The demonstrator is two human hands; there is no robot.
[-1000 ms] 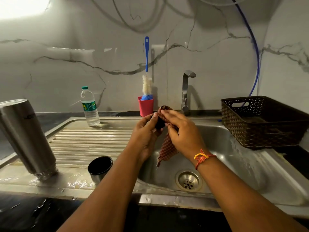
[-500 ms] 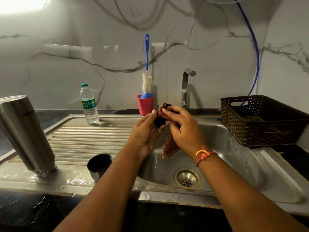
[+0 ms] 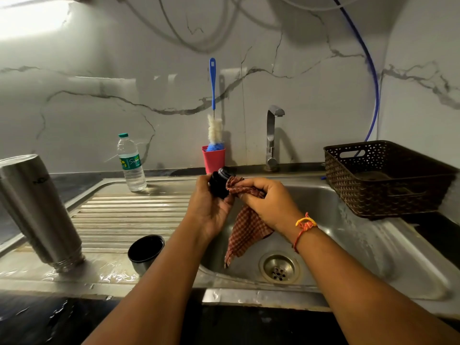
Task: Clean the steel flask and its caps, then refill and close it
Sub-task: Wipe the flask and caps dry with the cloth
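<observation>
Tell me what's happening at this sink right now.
A person is wiping a small black flask cap over the sink basin. The left hand grips the cap while the right hand presses a red checked cloth against it. The steel flask stands mouth down on the wet drainboard, with its cup lid open side up beside it.

Cloth red-&-white check, small cap black. Flask plain silver steel, basket dark brown w/ lattice holes. Brush has blue handle & white bristles, in a pink-red cup; bottle clear w/ green cap.
</observation>
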